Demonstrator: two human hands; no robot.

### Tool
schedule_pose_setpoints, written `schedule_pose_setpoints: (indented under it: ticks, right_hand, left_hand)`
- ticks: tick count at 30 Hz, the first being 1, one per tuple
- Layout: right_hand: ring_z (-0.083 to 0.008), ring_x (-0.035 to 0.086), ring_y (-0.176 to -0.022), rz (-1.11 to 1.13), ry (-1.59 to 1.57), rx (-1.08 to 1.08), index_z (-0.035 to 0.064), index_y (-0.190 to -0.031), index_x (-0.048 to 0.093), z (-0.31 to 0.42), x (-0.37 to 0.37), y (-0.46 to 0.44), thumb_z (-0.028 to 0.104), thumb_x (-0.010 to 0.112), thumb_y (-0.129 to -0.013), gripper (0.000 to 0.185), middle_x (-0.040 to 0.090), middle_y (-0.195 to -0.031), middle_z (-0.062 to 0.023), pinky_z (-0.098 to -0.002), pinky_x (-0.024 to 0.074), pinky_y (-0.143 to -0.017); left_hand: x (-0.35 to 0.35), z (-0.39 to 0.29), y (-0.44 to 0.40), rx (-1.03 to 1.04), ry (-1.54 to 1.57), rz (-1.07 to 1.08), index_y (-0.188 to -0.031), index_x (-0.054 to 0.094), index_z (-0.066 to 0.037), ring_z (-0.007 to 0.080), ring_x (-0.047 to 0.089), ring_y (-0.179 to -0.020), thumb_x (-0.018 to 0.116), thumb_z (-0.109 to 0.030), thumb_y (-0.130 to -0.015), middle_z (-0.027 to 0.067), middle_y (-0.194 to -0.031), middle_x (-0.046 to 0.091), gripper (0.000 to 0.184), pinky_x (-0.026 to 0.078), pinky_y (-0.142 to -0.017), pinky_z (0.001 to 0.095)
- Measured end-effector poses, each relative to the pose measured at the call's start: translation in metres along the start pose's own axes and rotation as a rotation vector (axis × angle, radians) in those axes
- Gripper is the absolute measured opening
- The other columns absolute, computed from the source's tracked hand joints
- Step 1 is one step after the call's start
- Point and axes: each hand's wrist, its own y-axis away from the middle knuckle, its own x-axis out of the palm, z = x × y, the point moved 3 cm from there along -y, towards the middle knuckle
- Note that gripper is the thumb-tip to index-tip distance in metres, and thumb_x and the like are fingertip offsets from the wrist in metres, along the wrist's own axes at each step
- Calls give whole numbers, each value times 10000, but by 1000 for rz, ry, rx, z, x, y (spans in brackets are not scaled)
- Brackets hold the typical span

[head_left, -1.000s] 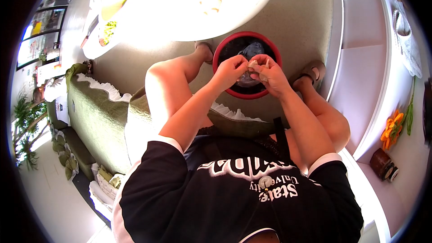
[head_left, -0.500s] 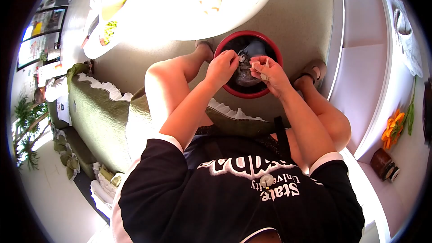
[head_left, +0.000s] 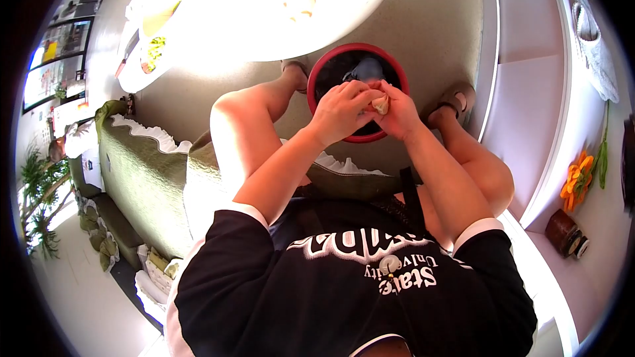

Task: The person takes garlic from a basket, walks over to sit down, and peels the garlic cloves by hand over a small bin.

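Note:
A pale, tan-streaked piece of garlic (head_left: pixel 380 104) sits between my two hands, over a red-rimmed bin (head_left: pixel 317 66). My right hand (head_left: pixel 401 118) is closed around it, thumb and fingers pressed in. From the other side, the fingers of my left hand (head_left: pixel 338 112) are curled against the same garlic, pinching at it. My fingers hide part of it. Inside the bin, a dark liner and a greyish-blue item (head_left: pixel 368 69) show beyond my hands.
A bright, overexposed white table (head_left: pixel 344 16) stands ahead, with small pale pieces (head_left: pixel 301 8) and some greens (head_left: pixel 155 53) on it. At left is a green-covered sofa (head_left: pixel 142 172); at right a white cabinet (head_left: pixel 532 92), an orange flower (head_left: pixel 577 178) and a brown jar (head_left: pixel 563 233).
My hands were apart, with the garlic in the right hand and the left hand pinched above the bin. Now the left hand has moved right and meets the right hand at the garlic.

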Motion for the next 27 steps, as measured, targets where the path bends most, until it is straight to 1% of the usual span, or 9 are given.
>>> schedule_pose_setpoints:
  ticks: [2,5,8,11,14,17,20,23,27]
  right_hand:
    - [-210,580,-945,57,-1,62,34,-1026,537,-2,1,-1,282,341,-980,320,586,-998,-96,-359,498,-834]
    - [-155,597,-845,-55,152,107,86,-993,557,-6,7,3,383,366,-971,353,599,-917,-28,-315,505,-723]
    - [-110,572,-705,-288,351,127,113,-934,556,-12,2,4,455,384,-954,383,584,-821,4,-243,468,-574]
    - [-81,482,-574,-331,649,127,119,-924,544,-6,6,6,502,434,-921,399,540,-725,8,-207,356,-460]
    - [-62,406,-523,-192,714,123,127,-851,535,-8,8,5,523,412,-924,421,460,-644,26,-201,289,-435]
    - [-61,373,-493,-165,693,132,136,-794,520,-7,10,8,564,374,-921,470,440,-629,29,-205,253,-412]
    - [-56,361,-478,-93,635,142,135,-797,506,-6,16,9,606,331,-913,515,447,-630,26,-199,236,-395]
    - [-49,361,-481,-115,572,136,136,-792,489,-10,17,9,626,307,-907,535,448,-629,25,-194,226,-393]
    - [-53,367,-480,-69,538,109,139,-786,466,-12,20,10,623,292,-911,529,451,-627,21,-194,235,-393]
  left_hand:
    - [6,1,2,47,-67,10,-923,609,-154,197,572,-850,730,-169,-680,12,-904,541,271,438,-721,339]
    - [7,4,4,71,-17,15,-924,612,-136,192,559,-864,733,-172,-675,9,-901,537,280,419,-753,343]
    - [-3,12,3,-16,-60,22,-930,618,-130,202,558,-854,726,-167,-684,14,-906,539,271,423,-749,342]
    - [-4,18,4,-79,-100,73,-969,625,-92,236,568,-879,707,-140,-697,44,-938,565,289,440,-775,360]
    - [6,23,9,-97,32,82,-963,631,-66,260,584,-844,688,-127,-729,65,-918,577,248,465,-742,358]
    - [5,24,7,-150,172,52,-950,641,-38,271,595,-796,665,-120,-772,83,-889,584,197,482,-704,340]
    - [1,25,3,-239,286,74,-942,650,-26,252,603,-774,638,-110,-806,87,-880,589,160,482,-692,318]
    - [6,25,5,-270,337,20,-924,651,-32,256,601,-750,636,-130,-821,90,-852,590,143,487,-686,319]
    - [9,24,7,-317,378,13,-924,649,-29,258,599,-741,626,-136,-829,97,-847,588,145,485,-682,323]
